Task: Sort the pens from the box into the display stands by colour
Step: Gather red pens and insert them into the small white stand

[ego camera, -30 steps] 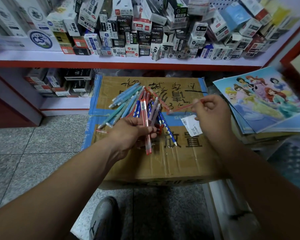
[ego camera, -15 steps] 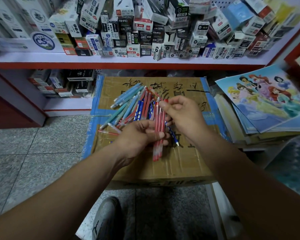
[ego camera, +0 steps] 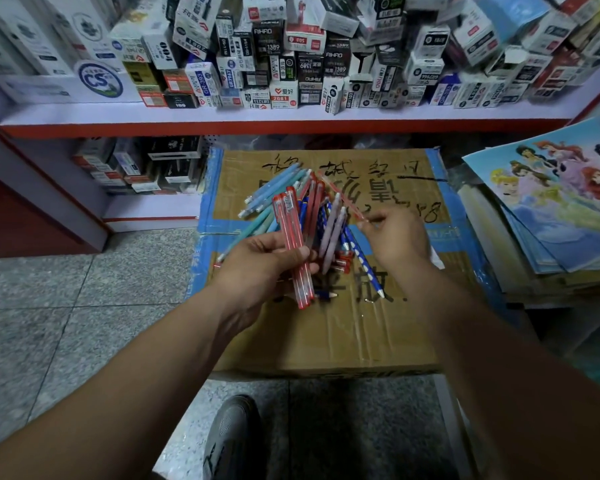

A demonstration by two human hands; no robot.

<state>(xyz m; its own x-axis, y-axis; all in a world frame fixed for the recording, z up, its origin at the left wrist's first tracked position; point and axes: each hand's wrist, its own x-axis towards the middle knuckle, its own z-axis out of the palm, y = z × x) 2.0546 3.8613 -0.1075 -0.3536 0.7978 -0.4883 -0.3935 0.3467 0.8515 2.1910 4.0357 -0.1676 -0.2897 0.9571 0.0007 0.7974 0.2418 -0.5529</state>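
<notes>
A loose pile of pens (ego camera: 321, 216) in light blue, red, lilac and dotted dark blue lies on top of a closed cardboard box (ego camera: 329, 327). My left hand (ego camera: 260, 265) is shut on a small bundle of red pens (ego camera: 293, 247), held upright over the pile. To the right, my right hand (ego camera: 397, 237) pinches the end of a thin red pen (ego camera: 343, 197) that slants up and left across the pile. No display stand is in view.
A red-edged shelf (ego camera: 291, 116) packed with small pen cartons runs across the back. A stack of picture posters (ego camera: 561, 202) lies right of the box. Grey tiled floor (ego camera: 66, 306) is on the left, and a shoe (ego camera: 232, 438) shows below.
My right hand added its red pen to the bundle in my left hand, then moved right and took hold of another thin red pen from the pile.
</notes>
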